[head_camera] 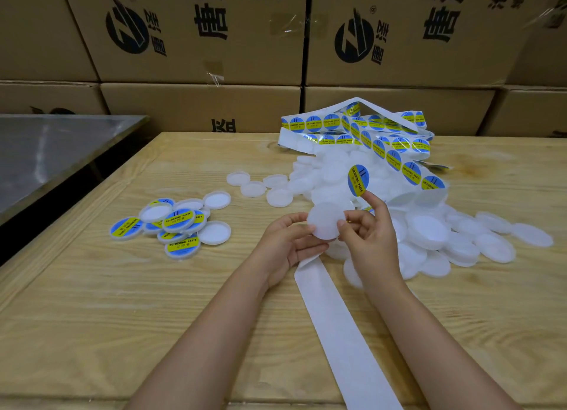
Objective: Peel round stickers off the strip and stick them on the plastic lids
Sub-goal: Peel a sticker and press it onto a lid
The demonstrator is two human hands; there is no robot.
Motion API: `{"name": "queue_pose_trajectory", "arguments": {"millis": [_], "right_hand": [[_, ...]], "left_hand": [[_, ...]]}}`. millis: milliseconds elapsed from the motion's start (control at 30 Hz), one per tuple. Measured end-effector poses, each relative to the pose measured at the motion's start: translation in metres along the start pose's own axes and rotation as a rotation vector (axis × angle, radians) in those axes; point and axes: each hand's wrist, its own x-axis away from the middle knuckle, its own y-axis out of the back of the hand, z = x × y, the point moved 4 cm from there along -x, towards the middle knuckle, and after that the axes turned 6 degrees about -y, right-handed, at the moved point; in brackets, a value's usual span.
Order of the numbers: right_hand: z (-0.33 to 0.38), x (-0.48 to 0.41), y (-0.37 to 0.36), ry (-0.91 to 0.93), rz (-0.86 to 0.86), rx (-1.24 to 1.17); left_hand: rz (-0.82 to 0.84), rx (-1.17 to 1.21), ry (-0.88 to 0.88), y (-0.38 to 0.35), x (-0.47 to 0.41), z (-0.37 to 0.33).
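One translucent white plastic lid (325,222) is held above the wooden table (122,302), near its middle, with a plain round face turned toward the camera. The left hand (288,247) is closed on the lid's left edge, thumb above and curled fingers below. The right hand (369,237) pinches the lid's right edge between the thumb and the curled lower fingers. Its index finger is raised, and a round sticker (358,180) is carried on the fingertip, standing on edge just above the lid and apart from it. The sticker is blue with a yellow band across the middle; the band is printed "SOLDERING PASTE", and a mark "II" is printed on the blue. The sticker strip (383,139) is heaped in loose loops at the far right of the table, with identical stickers set in a row on white liner. A bare length of backing paper (337,326) runs from beneath the hands to the near table edge. Unlabelled lids (429,231) are piled to the right of the hands, partly under the strip. A small cluster of labelled lids (179,222) is noted well to the left, some lying hollow side up. Printed cartons (214,32) are stacked behind the table, and a metal surface (46,151) adjoins it on the left.
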Motion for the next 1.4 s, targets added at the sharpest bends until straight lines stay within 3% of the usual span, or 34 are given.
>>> {"name": "queue_pose_trajectory", "arguments": {"millis": [433,600,1033,1167,1400], "right_hand": [[-0.004,-0.004,0.000,0.021,0.013,0.008],[-0.004,-0.006,0.004,0.001,-0.015,-0.053],[0.001,-0.006,0.009,0.032,-0.086,-0.019],[0.000,-0.009,0.011,-0.096,-0.073,-0.175],[-0.007,-0.007,0.008,-0.205,0.020,-0.051]], "left_hand": [[0.110,-0.122,0.047,-0.005,0.005,0.002],[0.132,0.016,0.030,-0.007,0.006,-0.001],[0.150,0.085,0.025,-0.009,0.005,0.001],[0.124,0.072,0.016,-0.007,0.004,0.001],[0.140,0.059,0.010,-0.006,0.003,0.001]]}}
